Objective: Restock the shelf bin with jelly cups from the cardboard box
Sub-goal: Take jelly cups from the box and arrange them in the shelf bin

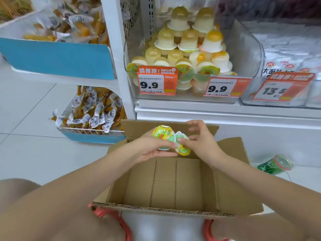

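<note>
Two jelly cups held above open cardboard box: left hand cradles one, thumb on lid; right hand pinches second, remaining fingers spread. Box interior bare. Beyond, clear shelf bin stacked with jelly cups; green bottle on floor.

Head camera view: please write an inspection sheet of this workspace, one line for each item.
Surface: white tiled floor; the cardboard box stands open on it.
Job's things: the box inside looks empty; two jelly cups are held over it; the shelf bin is piled high with cups.
Clutter: a green bottle lies on the floor to the right of the box.
Hands: the left hand holds one cup; the right hand pinches the other.
Cables: nothing seen.
Surroundings: price tags reading 9.9; snack packets in a basket to the left.
</note>
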{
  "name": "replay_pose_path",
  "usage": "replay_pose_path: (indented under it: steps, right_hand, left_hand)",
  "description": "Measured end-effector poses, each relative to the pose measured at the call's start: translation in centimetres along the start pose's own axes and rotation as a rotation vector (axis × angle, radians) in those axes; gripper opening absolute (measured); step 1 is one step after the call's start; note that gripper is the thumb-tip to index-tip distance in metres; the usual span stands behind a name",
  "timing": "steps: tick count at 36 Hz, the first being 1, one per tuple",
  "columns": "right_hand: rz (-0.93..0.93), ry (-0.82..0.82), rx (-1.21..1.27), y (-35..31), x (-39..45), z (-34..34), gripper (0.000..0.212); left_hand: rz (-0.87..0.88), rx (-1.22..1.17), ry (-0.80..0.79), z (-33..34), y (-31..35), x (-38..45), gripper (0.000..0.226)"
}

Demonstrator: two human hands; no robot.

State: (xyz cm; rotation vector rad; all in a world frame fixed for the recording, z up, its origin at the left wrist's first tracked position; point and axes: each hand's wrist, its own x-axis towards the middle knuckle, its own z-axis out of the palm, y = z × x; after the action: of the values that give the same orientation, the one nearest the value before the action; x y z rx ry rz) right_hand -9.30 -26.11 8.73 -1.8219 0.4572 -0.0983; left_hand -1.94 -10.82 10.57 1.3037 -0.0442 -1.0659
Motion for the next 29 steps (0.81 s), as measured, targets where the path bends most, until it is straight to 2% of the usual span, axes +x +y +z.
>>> replay_pose_path:
  steps: [5, 8, 10, 13, 16, 19, 21, 23, 25, 29]
  right_hand:
    - [0.210, -0.392, 0.192, -2.0, -0.2, -2.2, 0.026]
    - [0.290, -0.409, 0.186, -3.5, -0.1, -2.6, 0.024]
    - [0.290, -0.382, 0.132, -4.6, 0.3, -3.2, 0.025]
    - [0.269, -0.297, 0.151, -6.8, 1.3, -4.9, 0.025]
    - [0.145, -0.152, 0.253, -10.1, 2.3, -7.7, 0.015]
    - [-0.125, 0.109, 0.250, -13.1, 3.3, -11.3, 0.008]
    - [-0.364, 0.350, 0.076, -14.2, 4.0, -13.4, 0.010]
    - [-0.563, 0.504, -0.078, -14.3, 4.9, -14.7, 0.016]
    - [-0.619, 0.554, -0.164, -13.9, 6.2, -15.6, 0.019]
    - [-0.585, 0.540, -0.381, -12.3, 7.9, -17.1, 0.008]
  left_hand:
    - [0.075, -0.039, -0.021, 1.6, 0.4, -1.5, 0.036]
    - [0.137, -0.033, -0.021, 2.5, 1.3, -1.3, 0.041]
    - [0.183, 0.039, -0.035, 3.1, 2.3, -1.2, 0.034]
    - [0.250, 0.131, -0.088, 4.3, 4.2, -1.0, 0.018]
    - [0.363, 0.209, -0.026, 5.3, 7.1, 0.0, 0.015]
    - [0.548, 0.446, 0.119, 6.3, 10.3, 1.3, 0.042]
    - [0.715, 0.630, 0.199, 7.6, 12.6, 1.7, 0.043]
    - [0.913, 0.780, 0.222, 9.1, 15.0, 2.4, 0.041]
    - [1.003, 0.903, 0.214, 10.6, 17.1, 3.3, 0.039]
    - [0.994, 1.110, 0.171, 11.9, 19.4, 6.3, 0.038]
